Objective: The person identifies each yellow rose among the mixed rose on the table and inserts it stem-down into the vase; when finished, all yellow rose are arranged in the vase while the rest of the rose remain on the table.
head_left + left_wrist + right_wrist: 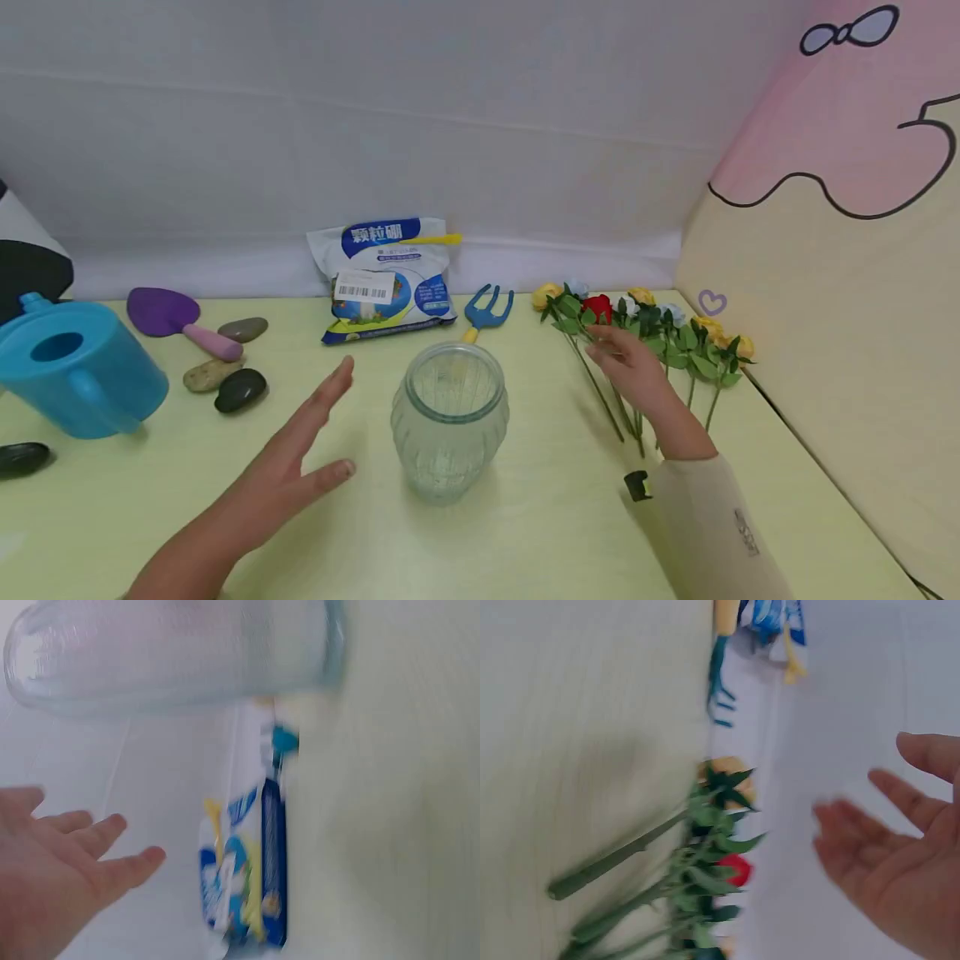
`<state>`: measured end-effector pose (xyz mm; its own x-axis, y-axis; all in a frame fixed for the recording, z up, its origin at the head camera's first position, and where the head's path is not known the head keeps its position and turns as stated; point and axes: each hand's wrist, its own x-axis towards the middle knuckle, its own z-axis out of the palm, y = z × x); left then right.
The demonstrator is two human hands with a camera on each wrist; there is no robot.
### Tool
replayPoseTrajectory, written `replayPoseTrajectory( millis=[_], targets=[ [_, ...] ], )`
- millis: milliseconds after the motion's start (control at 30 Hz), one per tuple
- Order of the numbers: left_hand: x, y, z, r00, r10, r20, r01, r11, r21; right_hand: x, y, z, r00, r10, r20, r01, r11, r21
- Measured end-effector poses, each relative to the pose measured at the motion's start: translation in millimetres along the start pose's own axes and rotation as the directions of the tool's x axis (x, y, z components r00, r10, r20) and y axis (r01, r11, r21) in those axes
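A clear, ribbed glass vase stands upright on the table. My left hand is held to its left with thumb and fingers spread, apart from the glass; the left wrist view also shows this hand holding nothing. At the right lies a row of artificial roses in yellow, white, pale blue and red, with green stems, among them a red rose and a yellow rose. Over them hovers my right hand, hiding part of the stems. In the right wrist view its fingers are loosely extended, with nothing in them.
Behind the vase are a blue fork with a yellow handle and a printed bag. A blue watering can, a purple trowel and several stones occupy the left. One small black object lies beside my right sleeve.
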<state>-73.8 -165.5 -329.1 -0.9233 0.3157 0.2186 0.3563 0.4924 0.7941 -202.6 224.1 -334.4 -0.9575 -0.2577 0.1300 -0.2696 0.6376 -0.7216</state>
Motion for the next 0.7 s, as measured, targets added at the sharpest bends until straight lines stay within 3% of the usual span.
replayPoseTrajectory(
  millis=[33, 100, 200, 333, 500, 700],
  targets=[
    [4.0, 1.4, 2.6, 0.998, 0.069, -0.003, -0.069, 0.991, -0.114, 8.5, 5.9, -0.8, 1.0, 0.019, 0.01, -0.019, 0.999, 0.033],
    [13.3, 1.6, 8.7, 0.986, 0.168, -0.011, -0.166, 0.955, -0.247, 24.1, 16.0, -0.2, 0.996, 0.081, 0.045, -0.084, 0.995, 0.063],
    [26.1, -0.4, 16.0, 0.974, 0.226, 0.009, -0.211, 0.919, -0.333, 43.1, 27.5, 4.0, 0.984, 0.157, 0.09, -0.157, 0.988, -0.011],
    [32.9, -1.8, 21.7, 0.982, 0.175, 0.078, -0.138, 0.928, -0.346, 59.6, 32.5, 12.1, 0.966, 0.218, 0.14, -0.194, 0.967, -0.165],
    [36.1, -0.5, 25.4, 0.987, 0.103, 0.119, -0.056, 0.935, -0.349, 71.9, 29.7, 14.3, 0.956, 0.24, 0.17, -0.172, 0.924, -0.341],
    [35.9, 2.0, 26.8, 0.992, 0.043, 0.116, -0.002, 0.943, -0.333, 76.9, 31.0, 20.2, 0.952, 0.239, 0.192, -0.146, 0.904, -0.402]
  ],
)
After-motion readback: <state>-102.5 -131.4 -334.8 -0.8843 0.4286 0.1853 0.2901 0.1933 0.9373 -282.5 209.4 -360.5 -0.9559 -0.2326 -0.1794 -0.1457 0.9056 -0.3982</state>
